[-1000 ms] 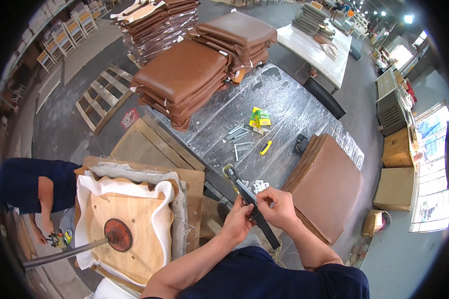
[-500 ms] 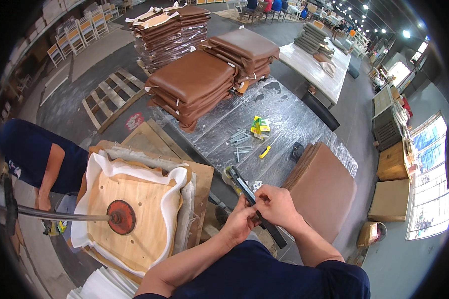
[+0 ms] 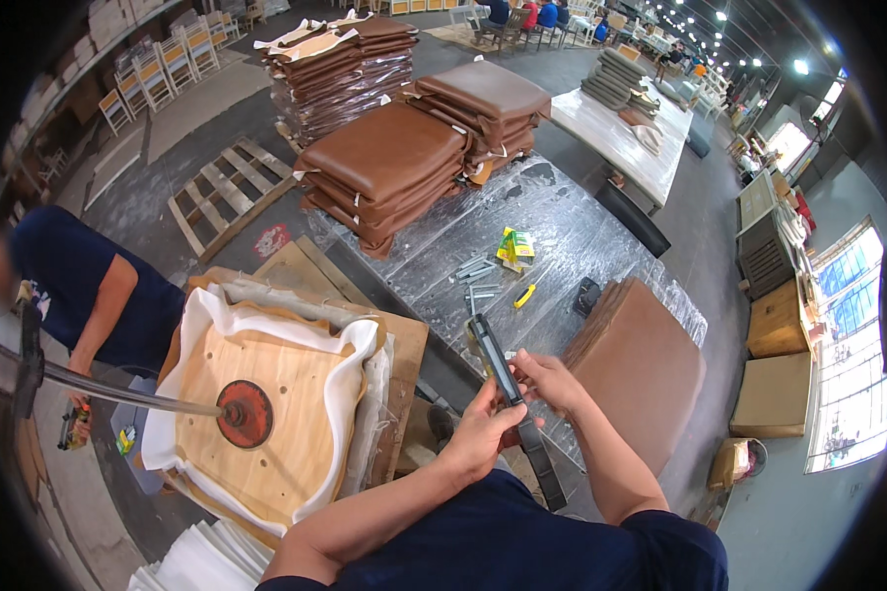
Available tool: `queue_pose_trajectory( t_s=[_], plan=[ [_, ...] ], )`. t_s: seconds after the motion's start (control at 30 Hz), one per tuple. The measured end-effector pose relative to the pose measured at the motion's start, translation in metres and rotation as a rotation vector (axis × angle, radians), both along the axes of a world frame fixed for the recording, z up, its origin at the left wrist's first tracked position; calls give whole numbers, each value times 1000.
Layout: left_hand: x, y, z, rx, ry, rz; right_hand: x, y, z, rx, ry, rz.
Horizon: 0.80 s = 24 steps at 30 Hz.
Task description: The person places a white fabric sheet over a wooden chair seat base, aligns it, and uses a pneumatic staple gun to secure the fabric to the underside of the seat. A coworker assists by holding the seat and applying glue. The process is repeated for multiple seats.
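Left hand [image 3: 478, 431] clamps the staple gun [image 3: 504, 372], long axis slanting away leftward; right hand [image 3: 550, 381], fingers unclear.

Chairs [image 3: 174, 65] stand at upper left; a slatted pallet [image 3: 230, 193] lies below them; a pale table [image 3: 616, 141] at upper right bears a grey stack [image 3: 611, 81]; a barred window [image 3: 848, 357] shows at far right.

No words or numbers can be read. The yellow-green packaging [image 3: 515, 248] on the table [image 3: 581, 229] bears print too small to make out, and the red mark [image 3: 272, 239] on the floor [image 3: 133, 225] is unclear.
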<state>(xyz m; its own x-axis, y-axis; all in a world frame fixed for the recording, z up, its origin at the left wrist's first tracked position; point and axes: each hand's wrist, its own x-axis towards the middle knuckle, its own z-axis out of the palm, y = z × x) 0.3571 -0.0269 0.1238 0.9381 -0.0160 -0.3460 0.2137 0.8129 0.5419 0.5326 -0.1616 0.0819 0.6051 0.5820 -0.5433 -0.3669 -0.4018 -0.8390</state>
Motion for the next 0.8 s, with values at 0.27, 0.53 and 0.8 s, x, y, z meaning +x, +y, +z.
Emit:
queue_pose_trajectory(
  t_s=[0.27, 0.53, 0.8],
  plan=[
    [-6, 1, 1, 147, 4, 38, -26, 41, -15, 432, 571, -299],
    [-47, -2, -3, 847, -84, -84, 5, 71, 22, 383, 143, -419],
    [-49, -9, -10, 1078, 24, 530, -63, 75, 32, 316, -96, -108]
  ],
)
